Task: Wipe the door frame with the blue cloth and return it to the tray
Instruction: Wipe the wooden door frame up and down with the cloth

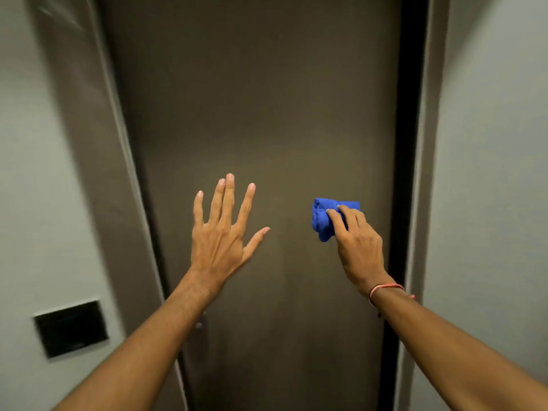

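A folded blue cloth [321,218] is pressed against the dark brown door [267,114], right of its middle. My right hand [357,244] grips the cloth from below and right, a short way left of the right door frame [422,173]. A red string band circles that wrist. My left hand [221,232] is raised in front of the door's middle with its fingers spread and nothing in it. The left door frame [98,143] runs up the left side. No tray is in view.
Pale grey walls [489,173] flank the door on both sides. A black rectangular wall plate [71,329] sits low on the left wall. A small metal door fitting [201,323] shows just behind my left forearm.
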The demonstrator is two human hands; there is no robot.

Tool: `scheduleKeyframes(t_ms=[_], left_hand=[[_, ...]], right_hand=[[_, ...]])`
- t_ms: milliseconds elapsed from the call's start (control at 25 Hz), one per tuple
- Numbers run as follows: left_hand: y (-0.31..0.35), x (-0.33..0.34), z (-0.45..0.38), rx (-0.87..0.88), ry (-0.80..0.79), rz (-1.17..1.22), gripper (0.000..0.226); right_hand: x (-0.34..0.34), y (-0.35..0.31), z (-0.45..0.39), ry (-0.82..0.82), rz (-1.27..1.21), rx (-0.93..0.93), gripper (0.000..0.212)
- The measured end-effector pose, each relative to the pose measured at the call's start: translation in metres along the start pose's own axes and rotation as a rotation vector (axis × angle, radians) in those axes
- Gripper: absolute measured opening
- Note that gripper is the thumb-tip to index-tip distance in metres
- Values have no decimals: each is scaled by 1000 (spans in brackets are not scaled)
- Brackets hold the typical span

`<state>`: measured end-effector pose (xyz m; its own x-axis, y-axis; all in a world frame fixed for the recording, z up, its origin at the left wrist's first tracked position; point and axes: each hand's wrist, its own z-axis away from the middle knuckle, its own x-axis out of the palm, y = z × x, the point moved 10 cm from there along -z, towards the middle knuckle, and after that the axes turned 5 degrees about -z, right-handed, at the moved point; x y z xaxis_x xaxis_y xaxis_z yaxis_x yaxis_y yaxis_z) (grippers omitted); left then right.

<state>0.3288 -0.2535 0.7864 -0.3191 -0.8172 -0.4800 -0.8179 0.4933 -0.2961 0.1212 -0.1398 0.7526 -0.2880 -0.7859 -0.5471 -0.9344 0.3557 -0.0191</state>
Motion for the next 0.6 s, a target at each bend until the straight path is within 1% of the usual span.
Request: scheduleKeyframes(t_ms=[160,240,280,400,520,600], left_hand=[[-124,-75,-22,-131,134,-148,80],[-179,-105,-24,-171,179,-235,79],[-201,-114,-24,-187,194,-267,78],[-260,-122,-8,-243,198,-348,78],[-302,-114,3,-269,164,-367,77],[-322,-107,1,-284,147,-373,76]], right_hand=[[-53,-114,-72,343,-159,-141,62],[-74,-175,-92,466,-241,-209,60],[-82,-201,-97,500,-273,-237,59],[-89,-278,-99,550,-378,-336,55],[-83,-340,-104,526,-427,-414,65],[-74,-367,-115,484,-432,-420,66]])
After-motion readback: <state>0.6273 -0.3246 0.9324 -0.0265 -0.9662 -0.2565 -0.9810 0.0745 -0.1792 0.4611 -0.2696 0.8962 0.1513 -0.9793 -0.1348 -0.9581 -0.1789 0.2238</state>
